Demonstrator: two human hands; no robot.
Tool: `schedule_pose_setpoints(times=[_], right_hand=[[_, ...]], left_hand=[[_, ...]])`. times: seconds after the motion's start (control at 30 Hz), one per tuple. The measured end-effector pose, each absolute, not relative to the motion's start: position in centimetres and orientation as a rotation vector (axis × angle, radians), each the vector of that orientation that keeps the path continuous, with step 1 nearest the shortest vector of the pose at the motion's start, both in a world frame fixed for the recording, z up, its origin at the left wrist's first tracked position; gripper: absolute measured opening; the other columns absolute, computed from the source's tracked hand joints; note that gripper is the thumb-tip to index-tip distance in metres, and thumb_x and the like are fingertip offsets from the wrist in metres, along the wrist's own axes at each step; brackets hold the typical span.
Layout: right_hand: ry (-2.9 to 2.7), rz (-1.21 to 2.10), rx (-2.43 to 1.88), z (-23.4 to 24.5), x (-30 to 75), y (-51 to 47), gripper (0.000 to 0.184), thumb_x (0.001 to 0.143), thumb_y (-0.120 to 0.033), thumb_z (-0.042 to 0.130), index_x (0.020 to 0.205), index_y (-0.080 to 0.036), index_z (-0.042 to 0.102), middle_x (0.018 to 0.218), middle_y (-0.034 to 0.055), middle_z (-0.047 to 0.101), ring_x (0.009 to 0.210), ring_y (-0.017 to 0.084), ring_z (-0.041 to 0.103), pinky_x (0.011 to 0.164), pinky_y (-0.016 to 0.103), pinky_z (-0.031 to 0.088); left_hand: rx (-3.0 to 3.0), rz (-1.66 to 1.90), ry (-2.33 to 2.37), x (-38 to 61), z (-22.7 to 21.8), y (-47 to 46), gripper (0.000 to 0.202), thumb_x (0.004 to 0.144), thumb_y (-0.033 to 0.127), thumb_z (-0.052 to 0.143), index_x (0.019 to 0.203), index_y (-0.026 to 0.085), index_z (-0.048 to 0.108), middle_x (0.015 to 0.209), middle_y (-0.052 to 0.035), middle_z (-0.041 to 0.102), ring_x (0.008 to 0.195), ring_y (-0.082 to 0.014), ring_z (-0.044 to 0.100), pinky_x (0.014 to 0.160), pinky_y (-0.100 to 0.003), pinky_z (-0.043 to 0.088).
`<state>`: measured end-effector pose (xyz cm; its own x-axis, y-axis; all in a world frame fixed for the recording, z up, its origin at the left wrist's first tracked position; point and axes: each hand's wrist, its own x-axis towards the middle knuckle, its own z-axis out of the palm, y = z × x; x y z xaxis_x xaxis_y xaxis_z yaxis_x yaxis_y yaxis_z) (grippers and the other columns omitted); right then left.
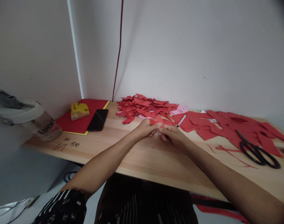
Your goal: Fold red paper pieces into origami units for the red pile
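A small folded piece of red paper (159,120) is pinched between both hands above the middle of the table. My left hand (149,127) grips its left side, thumb on top. From the right, my right hand (170,132) closes on the other side, its fingertips meeting those of the left. Just behind the hands lies a heap of folded red paper pieces (144,105). To the right of them a white pen (182,120) rests against flat red paper sheets (228,126). The lower part of the held paper is hidden by the fingers.
Black-handled scissors (257,152) and thin red paper strips (235,155) lie at the right. On the left are a black phone (98,120), a yellow packet (79,110) on red and yellow sheets (69,124), and a clear bottle (42,126). A dark red cord (120,46) hangs along the wall.
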<state>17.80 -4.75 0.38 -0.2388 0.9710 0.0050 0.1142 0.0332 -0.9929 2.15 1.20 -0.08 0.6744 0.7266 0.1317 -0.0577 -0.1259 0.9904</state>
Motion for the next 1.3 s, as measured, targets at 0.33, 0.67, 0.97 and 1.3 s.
schedule_pose_setpoints(times=[0.33,0.67,0.97,1.3], right_hand=[[-1.483,1.29,-1.157,0.02,17.92,-4.41,0.039,0.081,-0.054,0.058,0.064,-0.019,0.051,0.049,-0.0045,0.046,0.045,0.008,0.033,0.046,0.024,0.021],[-1.501,1.263,-1.158,-0.05,17.81,-4.43,0.038,0.083,-0.052,0.053,0.063,-0.02,0.049,0.048,-0.004,0.046,0.045,0.009,0.034,0.046,0.025,0.024],[-1.604,1.26,-1.145,-0.34,18.6,-4.04,0.033,0.08,-0.046,0.054,0.06,-0.02,0.054,0.047,-0.0019,0.049,0.046,0.011,0.038,0.047,0.026,0.023],[-1.592,1.201,-1.188,-0.08,17.95,-4.44,0.044,0.086,-0.055,0.05,0.058,-0.021,0.049,0.045,-0.0036,0.044,0.043,0.01,0.032,0.046,0.026,0.022]], left_hand=[[1.838,0.996,0.708,2.51,-0.75,1.62,0.037,0.084,0.04,0.056,0.057,0.015,0.048,0.056,0.0037,0.045,0.056,-0.0086,0.038,0.056,-0.022,0.03],[1.736,0.953,0.737,2.66,-0.4,1.05,0.038,0.084,0.042,0.056,0.057,0.017,0.046,0.046,0.0061,0.038,0.049,-0.0086,0.035,0.052,-0.022,0.028],[1.591,0.779,0.618,2.37,-0.37,1.12,0.039,0.078,0.039,0.064,0.053,0.017,0.045,0.043,0.0047,0.044,0.04,-0.007,0.039,0.046,-0.022,0.032],[1.551,0.981,0.658,2.73,-0.88,1.06,0.038,0.078,0.041,0.064,0.055,0.016,0.046,0.046,0.0055,0.042,0.043,-0.0058,0.037,0.046,-0.021,0.028]])
